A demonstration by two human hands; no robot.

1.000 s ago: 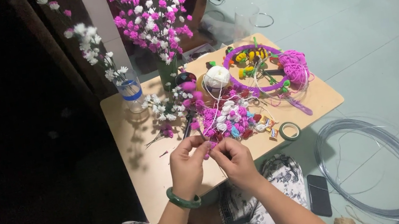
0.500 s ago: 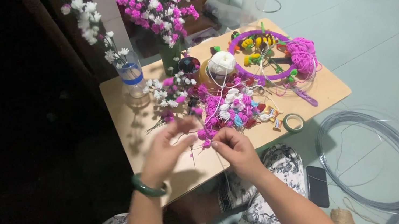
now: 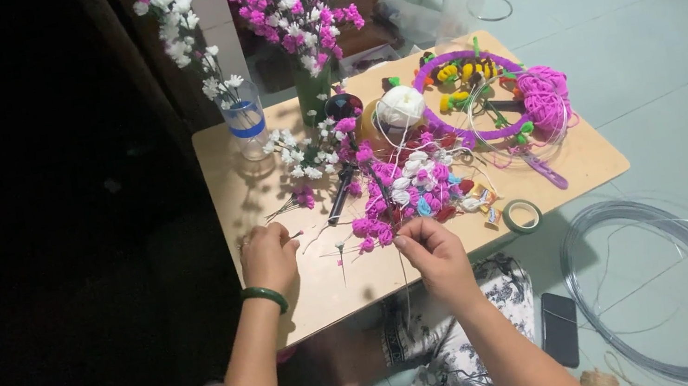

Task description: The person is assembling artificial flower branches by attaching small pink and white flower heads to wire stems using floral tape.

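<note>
My left hand (image 3: 267,255), with a green bangle on its wrist, rests on the low wooden table (image 3: 341,283) at its left side, fingertips pinched on a small thin piece I cannot make out. My right hand (image 3: 429,249) pinches a thin wire stem that hangs down past the table edge, right beside a heap of pink and white artificial flowers (image 3: 405,192). A dark pen-like tool (image 3: 342,195) lies between the hands, further back.
A plastic bottle with white flowers (image 3: 245,121), a vase of pink blossoms (image 3: 298,3), a white thread ball (image 3: 400,106), a purple hoop (image 3: 473,95) and a green tape roll (image 3: 521,214) are on the table. A wire coil (image 3: 662,288) and phone (image 3: 560,326) lie on the floor.
My hands have parted: the left moved out to the table's left side, the right stayed near the flower heap with the wire stem.
</note>
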